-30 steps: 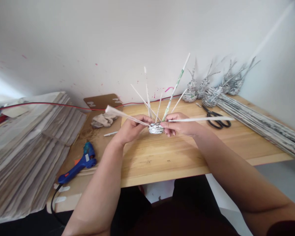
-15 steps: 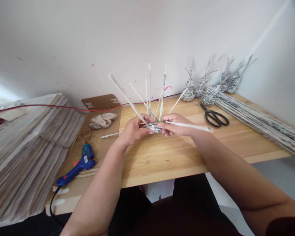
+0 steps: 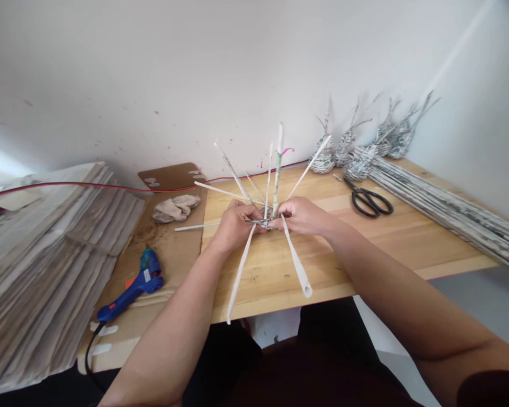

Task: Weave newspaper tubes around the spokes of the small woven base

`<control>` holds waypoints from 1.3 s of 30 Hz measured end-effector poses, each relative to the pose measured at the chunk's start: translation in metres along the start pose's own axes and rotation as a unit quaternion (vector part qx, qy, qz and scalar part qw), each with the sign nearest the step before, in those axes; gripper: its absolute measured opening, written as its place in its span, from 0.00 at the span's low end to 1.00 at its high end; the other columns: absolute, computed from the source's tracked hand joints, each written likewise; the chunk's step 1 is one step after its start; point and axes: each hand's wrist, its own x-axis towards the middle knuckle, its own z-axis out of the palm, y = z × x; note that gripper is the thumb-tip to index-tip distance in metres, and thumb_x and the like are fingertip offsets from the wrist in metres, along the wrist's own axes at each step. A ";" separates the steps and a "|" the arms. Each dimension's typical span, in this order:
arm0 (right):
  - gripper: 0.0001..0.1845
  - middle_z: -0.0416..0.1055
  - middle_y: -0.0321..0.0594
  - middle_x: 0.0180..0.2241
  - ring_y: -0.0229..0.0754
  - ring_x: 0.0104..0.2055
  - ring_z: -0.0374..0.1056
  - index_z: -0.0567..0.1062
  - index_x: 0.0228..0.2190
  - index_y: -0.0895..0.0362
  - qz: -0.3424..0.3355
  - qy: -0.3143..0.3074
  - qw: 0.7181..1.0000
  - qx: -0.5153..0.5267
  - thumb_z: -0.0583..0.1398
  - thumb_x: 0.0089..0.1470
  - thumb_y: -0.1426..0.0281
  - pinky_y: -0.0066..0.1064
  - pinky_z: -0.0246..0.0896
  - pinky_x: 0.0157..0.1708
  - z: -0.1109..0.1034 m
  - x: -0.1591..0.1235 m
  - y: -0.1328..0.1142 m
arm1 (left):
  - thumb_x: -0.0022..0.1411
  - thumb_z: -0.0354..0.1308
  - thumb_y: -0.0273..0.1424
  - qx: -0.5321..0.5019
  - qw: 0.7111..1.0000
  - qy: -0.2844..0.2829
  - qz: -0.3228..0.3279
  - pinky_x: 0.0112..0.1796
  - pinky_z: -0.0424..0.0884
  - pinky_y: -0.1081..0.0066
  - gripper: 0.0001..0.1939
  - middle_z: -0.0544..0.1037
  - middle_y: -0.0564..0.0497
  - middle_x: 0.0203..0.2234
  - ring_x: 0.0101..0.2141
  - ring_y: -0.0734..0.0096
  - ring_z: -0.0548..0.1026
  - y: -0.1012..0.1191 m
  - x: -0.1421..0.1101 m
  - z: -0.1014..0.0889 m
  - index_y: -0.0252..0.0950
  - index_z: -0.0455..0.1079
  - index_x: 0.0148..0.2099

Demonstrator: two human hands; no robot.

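Note:
Between my two hands is a small piece woven from rolled newspaper tubes (image 3: 268, 223), low over the wooden table. Several paper tubes spread out from it: some point up and back, and two reach toward the table's front edge. My left hand (image 3: 238, 225) pinches its left side, with thumb and fingers closed on the weave. On the right side, my right hand (image 3: 297, 216) is closed on the rim, close to a green-marked upright tube (image 3: 279, 164). Fingers hide part of the woven middle.
Black scissors (image 3: 370, 202) lie to the right, beside a bundle of paper tubes (image 3: 432, 206). Several woven paper pieces (image 3: 322, 155) stand along the wall. On the left are a blue glue gun (image 3: 136, 285), a crumpled cloth (image 3: 176, 208) and a stack of newspapers (image 3: 63, 265).
The woven piece has turned and tipped in my hands. Two tubes now point toward me, and the long tube that lay over my right hand has swung down to the front.

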 end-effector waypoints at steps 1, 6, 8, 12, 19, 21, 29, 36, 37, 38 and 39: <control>0.23 0.70 0.35 0.20 0.35 0.23 0.65 0.77 0.24 0.59 0.001 0.004 1.000 -0.001 0.66 0.48 0.50 0.26 0.54 0.25 0.000 0.000 0.001 | 0.47 0.72 0.36 0.001 1.000 -0.005 0.000 0.38 0.68 0.68 0.10 0.75 0.50 0.27 0.37 0.64 0.72 -0.001 0.000 0.000 0.37 0.76 0.28; 0.22 0.71 0.36 0.21 0.36 0.23 0.65 0.78 0.25 0.59 0.008 0.007 0.999 0.033 0.67 0.48 0.52 0.26 0.54 0.24 -0.001 0.001 0.004 | 0.47 0.72 0.36 -0.045 0.998 -0.034 0.004 0.37 0.67 0.69 0.14 0.76 0.52 0.29 0.33 0.68 0.72 -0.005 0.001 0.002 0.37 0.75 0.35; 0.21 0.70 0.36 0.20 0.35 0.22 0.65 0.76 0.24 0.60 0.028 0.004 0.997 0.066 0.68 0.46 0.52 0.26 0.56 0.23 -0.003 -0.001 0.001 | 0.47 0.73 0.38 -0.105 0.993 -0.052 0.001 0.36 0.68 0.70 0.19 0.77 0.52 0.31 0.32 0.69 0.73 -0.006 0.001 0.002 0.36 0.73 0.38; 0.21 0.68 0.35 0.19 0.34 0.21 0.63 0.76 0.23 0.60 0.072 -0.002 0.991 0.115 0.70 0.44 0.54 0.26 0.57 0.22 -0.007 -0.005 -0.011 | 0.51 0.70 0.40 -0.163 0.985 -0.059 0.009 0.35 0.67 0.72 0.17 0.77 0.52 0.29 0.31 0.72 0.72 -0.006 0.002 0.000 0.35 0.71 0.37; 0.20 0.70 0.36 0.19 0.34 0.22 0.65 0.75 0.22 0.60 0.085 0.010 0.990 0.115 0.72 0.43 0.56 0.26 0.59 0.23 -0.010 -0.005 -0.012 | 0.57 0.64 0.41 -0.207 0.977 -0.039 0.017 0.38 0.69 0.70 0.14 0.77 0.51 0.28 0.32 0.70 0.74 -0.009 0.004 0.000 0.35 0.72 0.34; 0.20 0.71 0.37 0.20 0.35 0.22 0.66 0.76 0.22 0.60 0.078 0.018 0.992 0.095 0.71 0.43 0.55 0.26 0.60 0.23 -0.009 -0.003 -0.005 | 0.57 0.64 0.40 -0.204 0.978 -0.036 0.010 0.37 0.69 0.71 0.13 0.77 0.52 0.27 0.31 0.71 0.73 -0.009 0.004 0.002 0.35 0.72 0.33; 0.22 0.69 0.35 0.18 0.34 0.21 0.63 0.75 0.21 0.59 0.030 0.007 0.999 -0.038 0.66 0.50 0.52 0.26 0.53 0.24 -0.003 0.001 0.002 | 0.56 0.64 0.36 -0.013 1.000 0.013 -0.025 0.38 0.68 0.68 0.08 0.80 0.51 0.28 0.34 0.65 0.75 -0.005 0.001 0.001 0.38 0.78 0.33; 0.15 0.67 0.33 0.21 0.35 0.26 0.63 0.79 0.25 0.59 -0.013 0.036 0.989 -0.143 0.65 0.53 0.60 0.27 0.49 0.27 0.003 0.000 -0.003 | 0.55 0.64 0.41 -0.124 0.985 -0.049 -0.113 0.28 0.67 0.71 0.16 0.81 0.50 0.27 0.24 0.70 0.73 -0.002 -0.001 0.004 0.34 0.80 0.39; 0.14 0.66 0.33 0.21 0.35 0.26 0.63 0.80 0.26 0.59 -0.012 0.037 0.988 -0.147 0.66 0.53 0.61 0.27 0.49 0.28 0.004 0.000 -0.003 | 0.55 0.65 0.41 -0.129 0.983 -0.054 -0.118 0.28 0.67 0.71 0.17 0.81 0.50 0.27 0.24 0.70 0.73 -0.002 0.000 0.004 0.34 0.80 0.40; 0.14 0.66 0.33 0.21 0.35 0.26 0.62 0.79 0.25 0.59 -0.008 0.038 0.988 -0.150 0.66 0.53 0.61 0.27 0.49 0.28 0.005 0.000 -0.004 | 0.54 0.65 0.42 -0.130 0.982 -0.059 -0.119 0.28 0.67 0.71 0.17 0.82 0.50 0.27 0.25 0.70 0.74 -0.002 0.000 0.004 0.34 0.80 0.39; 0.14 0.64 0.32 0.20 0.35 0.26 0.62 0.79 0.25 0.60 -0.001 0.038 0.988 -0.151 0.66 0.53 0.62 0.27 0.49 0.27 0.006 0.000 -0.006 | 0.53 0.66 0.42 -0.129 0.983 -0.063 -0.117 0.30 0.68 0.71 0.17 0.82 0.49 0.28 0.26 0.69 0.75 -0.002 0.001 0.004 0.34 0.81 0.39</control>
